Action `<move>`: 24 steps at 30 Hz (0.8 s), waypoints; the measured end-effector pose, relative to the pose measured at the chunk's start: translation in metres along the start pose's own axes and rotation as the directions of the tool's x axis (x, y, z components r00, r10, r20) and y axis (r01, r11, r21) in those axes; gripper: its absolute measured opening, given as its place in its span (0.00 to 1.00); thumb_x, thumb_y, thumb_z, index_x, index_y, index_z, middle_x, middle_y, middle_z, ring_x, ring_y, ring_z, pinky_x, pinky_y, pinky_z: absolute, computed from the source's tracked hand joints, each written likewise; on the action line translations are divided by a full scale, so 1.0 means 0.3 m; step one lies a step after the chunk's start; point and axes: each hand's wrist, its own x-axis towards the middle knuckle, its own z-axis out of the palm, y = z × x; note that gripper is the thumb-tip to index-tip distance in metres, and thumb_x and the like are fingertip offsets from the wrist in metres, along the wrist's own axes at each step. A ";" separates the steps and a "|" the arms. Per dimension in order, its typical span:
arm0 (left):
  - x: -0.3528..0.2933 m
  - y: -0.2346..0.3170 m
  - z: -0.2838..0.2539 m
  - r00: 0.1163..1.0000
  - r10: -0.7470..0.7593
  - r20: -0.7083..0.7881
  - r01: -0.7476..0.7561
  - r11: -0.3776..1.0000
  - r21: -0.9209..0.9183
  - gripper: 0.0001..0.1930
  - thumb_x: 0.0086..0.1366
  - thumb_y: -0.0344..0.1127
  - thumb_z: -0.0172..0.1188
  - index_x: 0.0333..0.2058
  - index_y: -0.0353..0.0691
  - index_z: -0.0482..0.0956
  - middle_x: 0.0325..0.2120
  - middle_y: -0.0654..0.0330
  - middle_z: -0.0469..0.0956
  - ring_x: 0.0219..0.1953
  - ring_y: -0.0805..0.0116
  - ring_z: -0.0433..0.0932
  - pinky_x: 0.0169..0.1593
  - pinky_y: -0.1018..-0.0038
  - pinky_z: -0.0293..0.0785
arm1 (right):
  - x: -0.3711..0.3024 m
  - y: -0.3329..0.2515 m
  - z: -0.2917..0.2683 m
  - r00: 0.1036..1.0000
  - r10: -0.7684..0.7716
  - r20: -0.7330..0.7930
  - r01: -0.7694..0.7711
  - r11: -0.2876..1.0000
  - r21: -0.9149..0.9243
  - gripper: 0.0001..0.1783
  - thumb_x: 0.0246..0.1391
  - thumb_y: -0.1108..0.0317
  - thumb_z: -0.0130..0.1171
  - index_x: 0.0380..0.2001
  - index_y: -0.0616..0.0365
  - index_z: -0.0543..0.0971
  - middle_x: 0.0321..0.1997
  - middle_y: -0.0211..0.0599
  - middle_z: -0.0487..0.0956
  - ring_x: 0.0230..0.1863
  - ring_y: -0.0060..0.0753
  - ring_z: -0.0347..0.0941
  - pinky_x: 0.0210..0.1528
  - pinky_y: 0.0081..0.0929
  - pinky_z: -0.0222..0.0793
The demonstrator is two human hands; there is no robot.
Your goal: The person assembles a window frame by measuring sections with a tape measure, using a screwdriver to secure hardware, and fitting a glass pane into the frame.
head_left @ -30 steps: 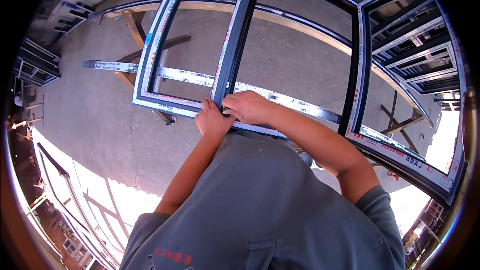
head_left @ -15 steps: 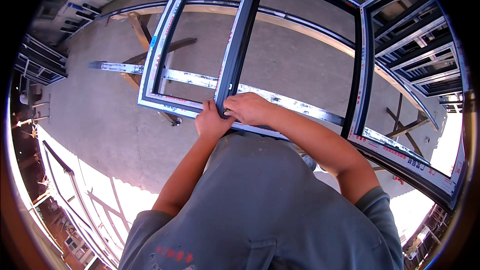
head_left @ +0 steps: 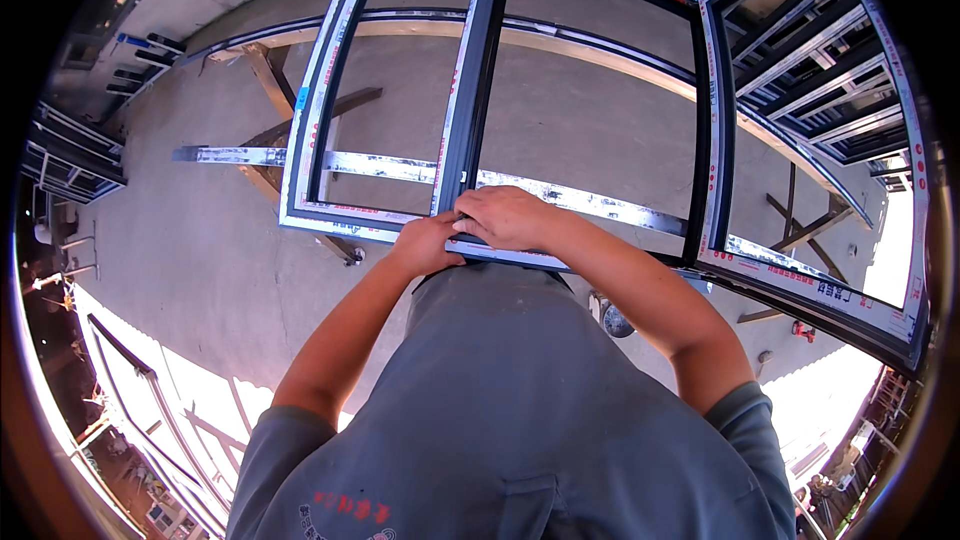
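Observation:
A large window frame [head_left: 292, 175], dark on its inner edges and covered in white printed film, lies flat in front of me. Its dark upright bar [head_left: 478, 80] divides it and meets the near rail. At that joint my left hand [head_left: 428, 244] rests with fingers bent over the rail. Just beside it, my right hand [head_left: 508, 218] is closed, fingertips pinched together against the left hand's fingers. Whatever is between the fingers of either hand is hidden. On the right a second framed panel [head_left: 712, 130] with the same film stands at an angle to the main frame.
Under the frame run a pale scuffed beam [head_left: 600, 203] and a wooden rail [head_left: 590, 62] on crossed timber legs [head_left: 268, 75]. Stacked dark frame sections [head_left: 72, 155] stand at the far left, more [head_left: 820, 70] at the right. Concrete floor [head_left: 210, 270] spreads around.
My hands have drawn closer together at the joint, the right fingers now lapping over the left fingertips. My view has shifted slightly, so the frame sits a little further left.

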 end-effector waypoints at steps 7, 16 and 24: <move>0.064 0.042 -0.118 0.983 0.002 0.183 -0.011 0.999 0.049 0.32 0.45 0.48 0.83 0.49 0.45 0.85 0.51 0.55 0.82 0.50 0.51 0.84 0.52 0.58 0.81 | -0.040 -0.070 -0.016 0.962 -0.094 -0.258 0.011 0.953 -0.304 0.13 0.63 0.56 0.66 0.40 0.53 0.83 0.41 0.36 0.78 0.48 0.41 0.75 0.53 0.39 0.75; 0.073 -0.024 -0.054 0.986 0.144 0.079 -0.152 0.983 0.106 0.31 0.46 0.51 0.78 0.48 0.44 0.85 0.43 0.53 0.86 0.44 0.46 0.86 0.49 0.54 0.82 | 0.075 -0.172 0.048 0.860 0.368 -0.353 -0.454 0.868 -0.201 0.12 0.59 0.59 0.63 0.34 0.56 0.85 0.29 0.45 0.84 0.34 0.50 0.84 0.38 0.48 0.78; 0.069 -0.002 -0.083 0.987 0.088 0.134 -0.103 0.989 0.109 0.31 0.43 0.47 0.77 0.50 0.48 0.88 0.47 0.56 0.84 0.48 0.53 0.85 0.53 0.59 0.82 | 0.018 -0.131 -0.005 0.937 0.177 -0.301 -0.210 0.974 -0.081 0.16 0.54 0.71 0.62 0.46 0.48 0.88 0.48 0.39 0.86 0.52 0.49 0.82 0.53 0.45 0.78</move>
